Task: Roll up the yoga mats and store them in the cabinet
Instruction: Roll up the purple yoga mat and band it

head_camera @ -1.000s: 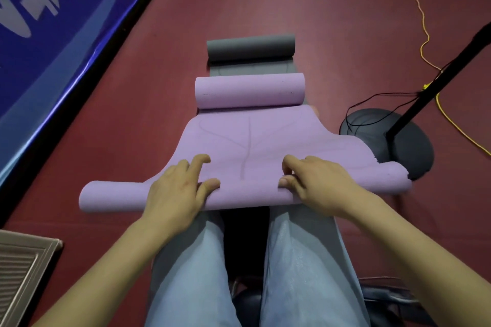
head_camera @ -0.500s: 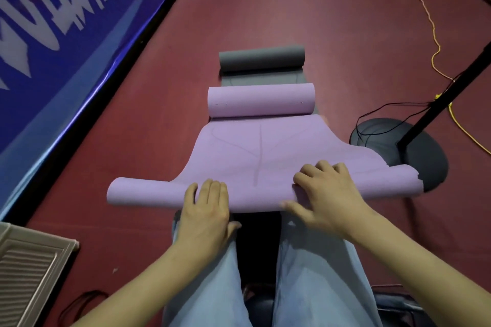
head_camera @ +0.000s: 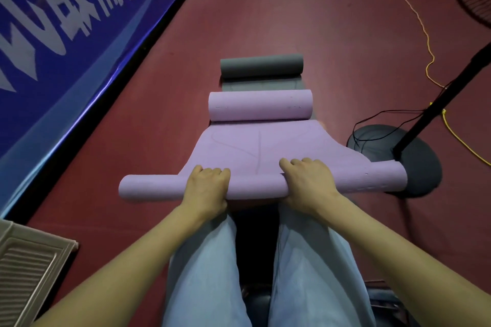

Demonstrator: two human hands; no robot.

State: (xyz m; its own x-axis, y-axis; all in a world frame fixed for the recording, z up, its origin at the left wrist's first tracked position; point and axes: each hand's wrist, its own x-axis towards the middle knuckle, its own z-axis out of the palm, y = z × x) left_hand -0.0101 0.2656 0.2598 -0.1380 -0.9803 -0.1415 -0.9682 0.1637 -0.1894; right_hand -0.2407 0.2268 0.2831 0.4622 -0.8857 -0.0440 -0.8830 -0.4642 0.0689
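A purple yoga mat [head_camera: 255, 146] lies lengthwise on the red floor in front of my knees, its far end curled into a roll [head_camera: 260, 109]. Its near end forms a thin roll [head_camera: 154, 190] that spans wider than my legs. My left hand [head_camera: 207, 188] grips this near roll left of centre, fingers curled over the top. My right hand [head_camera: 308, 183] grips it right of centre the same way. A grey yoga mat [head_camera: 261, 66] lies beyond and partly under the purple one, its far end also rolled.
A blue banner wall [head_camera: 66, 34] runs along the left. A fan's round black base [head_camera: 414, 164] and pole [head_camera: 446, 93] stand close on the right, with black and yellow cords [head_camera: 425, 34] on the floor. A beige slatted panel [head_camera: 24, 271] lies at lower left.
Both hands went from flat on the mat's near end to curled over it; the near roll has grown thicker and moved forward. The view has tilted up.
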